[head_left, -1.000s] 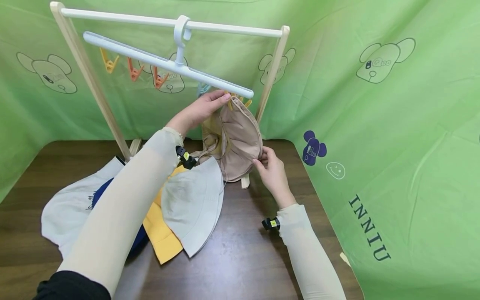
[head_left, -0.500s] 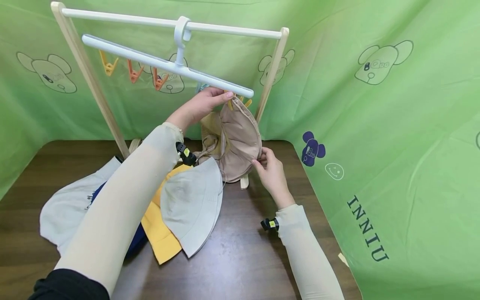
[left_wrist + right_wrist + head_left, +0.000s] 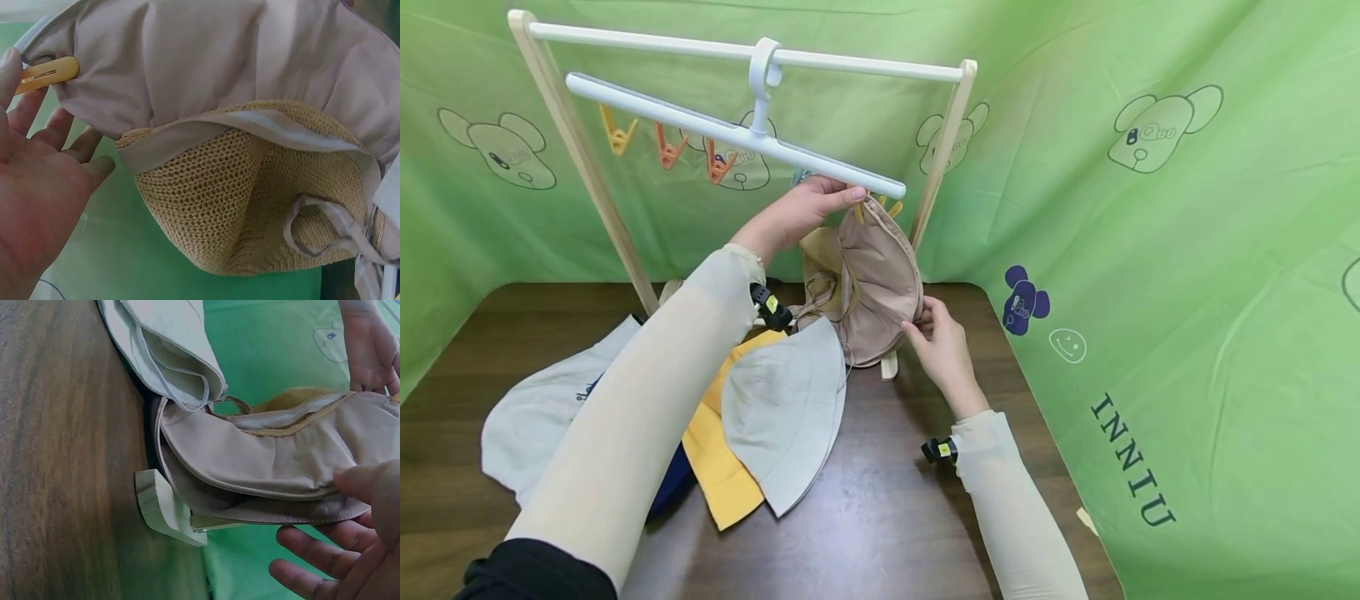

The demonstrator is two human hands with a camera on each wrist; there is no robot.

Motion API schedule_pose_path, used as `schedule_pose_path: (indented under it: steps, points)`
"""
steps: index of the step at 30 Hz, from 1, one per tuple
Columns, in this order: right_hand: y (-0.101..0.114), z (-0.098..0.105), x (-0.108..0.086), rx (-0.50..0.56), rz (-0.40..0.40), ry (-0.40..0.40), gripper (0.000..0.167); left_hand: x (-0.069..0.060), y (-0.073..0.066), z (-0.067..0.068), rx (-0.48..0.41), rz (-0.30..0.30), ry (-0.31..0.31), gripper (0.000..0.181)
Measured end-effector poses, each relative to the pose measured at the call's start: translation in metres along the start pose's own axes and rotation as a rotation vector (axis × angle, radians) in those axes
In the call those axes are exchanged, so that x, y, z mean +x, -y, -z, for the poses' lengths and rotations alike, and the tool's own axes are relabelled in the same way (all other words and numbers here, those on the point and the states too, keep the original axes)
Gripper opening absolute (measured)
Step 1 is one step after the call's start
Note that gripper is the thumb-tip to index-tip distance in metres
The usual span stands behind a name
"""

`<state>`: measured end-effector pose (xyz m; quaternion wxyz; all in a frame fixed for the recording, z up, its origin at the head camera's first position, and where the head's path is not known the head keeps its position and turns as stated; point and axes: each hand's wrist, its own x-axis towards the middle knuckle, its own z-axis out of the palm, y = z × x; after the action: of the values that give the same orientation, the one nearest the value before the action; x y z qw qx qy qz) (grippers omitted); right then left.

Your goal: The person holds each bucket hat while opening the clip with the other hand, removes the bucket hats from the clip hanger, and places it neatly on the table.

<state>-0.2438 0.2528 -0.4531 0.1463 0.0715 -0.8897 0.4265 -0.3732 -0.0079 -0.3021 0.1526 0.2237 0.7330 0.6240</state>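
A beige sun hat (image 3: 880,275) hangs near the right end of a white hanger (image 3: 737,133), its woven straw crown (image 3: 200,194) facing the left wrist camera. A yellow clothespin (image 3: 50,75) sits on the brim's upper edge. My left hand (image 3: 801,212) pinches this clothespin at the brim, its other fingers spread behind the fabric. Lower down, my right hand (image 3: 943,350) pinches the brim's outer edge between thumb and fingers. In the right wrist view, the thumb lies on the fabric and the fingertips are partly behind the brim (image 3: 250,481).
The hanger hooks on a wooden rack's white rail (image 3: 865,60). Yellow and orange clothespins (image 3: 668,150) hang left. On the table (image 3: 865,517) lie a pale grey bucket hat (image 3: 786,408), a yellow hat (image 3: 718,475), a dark blue item (image 3: 670,487) and a white cloth hat (image 3: 542,417).
The whole scene has shifted slightly in the head view. Both hands keep their places on the clothespin and brim.
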Motion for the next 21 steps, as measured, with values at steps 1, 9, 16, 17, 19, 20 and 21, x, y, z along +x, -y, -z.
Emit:
schedule_pose_path:
  steps: [1,9,16,17,19,20,21]
  points:
    - [-0.0005,-0.0005,0.0001,0.003,0.007,-0.003,0.049,0.0005,0.0005,-0.0001,-0.008,-0.001,-0.001,0.031]
    - [-0.0032,-0.0040,0.0005,0.008,0.030,-0.019,0.049,0.0034,0.0042,0.0001,-0.049,-0.027,-0.008,0.026]
    - [-0.0023,-0.0055,0.0013,-0.005,0.029,-0.033,0.044,0.0024,0.0044,0.0012,-0.033,-0.016,-0.010,0.029]
    - [-0.0018,-0.0055,0.0013,-0.004,0.029,-0.035,0.044,0.0022,0.0042,0.0015,-0.032,-0.015,-0.009,0.029]
    - [-0.0008,-0.0059,0.0013,-0.001,0.031,-0.039,0.043,0.0013,0.0038,0.0021,-0.024,-0.018,-0.007,0.030]
    - [-0.0001,-0.0060,0.0013,0.000,0.032,-0.040,0.042,0.0008,0.0036,0.0024,-0.020,-0.019,-0.005,0.031]
    - [0.0003,-0.0062,0.0013,0.001,0.033,-0.041,0.042,0.0006,0.0035,0.0027,-0.016,-0.021,-0.002,0.032]
